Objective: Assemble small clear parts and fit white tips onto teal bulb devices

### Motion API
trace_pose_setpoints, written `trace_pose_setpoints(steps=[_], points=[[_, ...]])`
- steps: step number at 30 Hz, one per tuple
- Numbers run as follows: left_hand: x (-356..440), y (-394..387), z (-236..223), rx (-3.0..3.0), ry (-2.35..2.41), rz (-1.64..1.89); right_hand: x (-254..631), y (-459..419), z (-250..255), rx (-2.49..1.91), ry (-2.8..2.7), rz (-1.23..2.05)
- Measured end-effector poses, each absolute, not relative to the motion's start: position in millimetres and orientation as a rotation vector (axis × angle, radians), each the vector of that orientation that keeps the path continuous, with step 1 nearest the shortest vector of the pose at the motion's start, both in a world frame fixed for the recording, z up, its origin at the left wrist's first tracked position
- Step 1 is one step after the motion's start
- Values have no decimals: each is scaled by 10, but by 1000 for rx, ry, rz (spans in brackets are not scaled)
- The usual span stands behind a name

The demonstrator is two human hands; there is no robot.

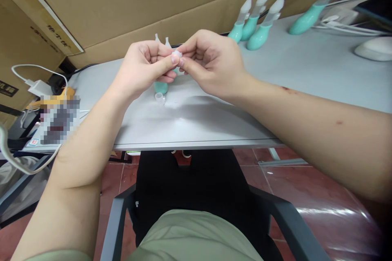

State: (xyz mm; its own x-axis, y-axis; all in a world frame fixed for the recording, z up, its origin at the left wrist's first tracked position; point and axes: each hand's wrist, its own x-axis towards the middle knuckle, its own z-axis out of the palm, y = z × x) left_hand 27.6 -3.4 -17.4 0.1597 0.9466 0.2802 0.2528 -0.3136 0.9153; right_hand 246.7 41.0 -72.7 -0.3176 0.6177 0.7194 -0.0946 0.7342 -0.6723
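My left hand and my right hand meet above the grey table. Between their fingertips they pinch a small clear plastic piece. Under my left hand a teal bulb shows, mostly hidden by the fingers; whether the hand holds it or it stands on the table I cannot tell. Two clear nozzle tips stick up behind my left fingers. On the table just below my hands lies a small clear plastic cap.
Three teal bulbs with clear nozzles stand at the back, a fourth farther right by cables. Cardboard boxes line the far edge. A white charger and cable lie left. A white object sits far right. A black chair is below.
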Motion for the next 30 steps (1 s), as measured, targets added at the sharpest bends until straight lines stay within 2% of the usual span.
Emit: trace_pose_setpoints(steps=[14, 23, 30], points=[[243, -81, -135, 1732, 1248, 1157, 2555, 304, -504, -578, -1805, 947], [106, -90, -90, 1933, 1251, 1094, 2612, 336, -492, -520, -1792, 989], [-85, -405, 307, 2354, 1106, 491, 2740, 457, -523, -456, -2459, 990]])
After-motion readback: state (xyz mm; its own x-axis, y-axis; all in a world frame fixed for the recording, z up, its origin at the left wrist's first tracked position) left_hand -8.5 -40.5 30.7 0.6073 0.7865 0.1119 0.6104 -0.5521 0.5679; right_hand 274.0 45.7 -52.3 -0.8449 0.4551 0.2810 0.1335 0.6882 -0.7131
